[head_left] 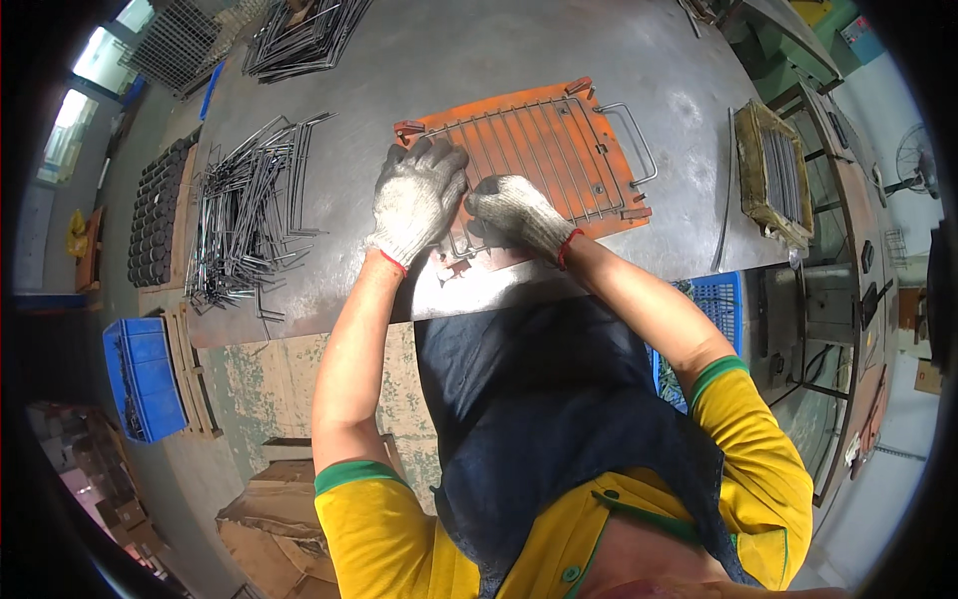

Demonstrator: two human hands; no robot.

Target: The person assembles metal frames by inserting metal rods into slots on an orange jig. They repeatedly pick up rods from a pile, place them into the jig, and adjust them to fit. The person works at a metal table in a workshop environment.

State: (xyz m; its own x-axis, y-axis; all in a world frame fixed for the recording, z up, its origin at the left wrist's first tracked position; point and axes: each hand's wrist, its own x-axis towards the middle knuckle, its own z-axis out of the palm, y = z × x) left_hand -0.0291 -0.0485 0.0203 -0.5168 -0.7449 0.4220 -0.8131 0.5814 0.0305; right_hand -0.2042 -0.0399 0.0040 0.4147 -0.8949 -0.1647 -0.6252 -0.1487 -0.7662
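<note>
An orange jig plate (617,145) with small corner blocks lies on the metal table, and a wire rack (544,150) of parallel rods sits in it. A bent wire handle (654,165) sticks out from the rack's right side. My left hand (419,195), in a white knit glove with dark fingertips, is bent over the left side of the rack, fingers together and closed on it. Beside it, my right hand (519,212) wears the same kind of glove. Its fingers are closed near the rack's front left; what they pinch is hidden.
Bent wire rods (249,205) lie heaped on the table's left, with another stack (304,40) at the far left. A worn tray of rods (768,170) stands at the right edge. Below are a blue bin (145,379), a blue crate (714,299) and cardboard (274,509).
</note>
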